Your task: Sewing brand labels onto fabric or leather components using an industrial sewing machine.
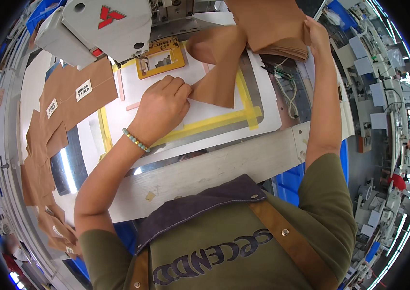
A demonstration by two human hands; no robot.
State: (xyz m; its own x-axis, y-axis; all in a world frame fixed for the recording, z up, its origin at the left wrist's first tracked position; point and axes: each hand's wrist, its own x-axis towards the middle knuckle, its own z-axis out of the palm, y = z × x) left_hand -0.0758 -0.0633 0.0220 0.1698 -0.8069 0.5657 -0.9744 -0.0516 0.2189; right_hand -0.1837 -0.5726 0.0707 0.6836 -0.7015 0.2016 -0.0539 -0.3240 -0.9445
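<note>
L hand [164, 104] is seen nr ctr of frame, fingers bunched & pinched on lower-left corner of loose brown piece [219, 79]. Piece is placed upper ctr, curled at its upper end, over white board [273, 122] edged w/ yellow tape [253, 117]. R hand [317, 36] is set at upper right, against right edge of brown stack [272, 24]; fingers partly hidden, so firmness of grip can't be told. The 2 hands are held well apart. Yellow frame [179, 59] w/ rect. window is located just above L hand, beside machine head [103, 29], upper left. Brown pcs [96, 94] are spread along left side, 2 white labels [83, 90] clearly seen on upper ones. Cable bundle [290, 94] is seen right of board. Beaded bracelet [136, 140] is worn on L wrist.
</note>
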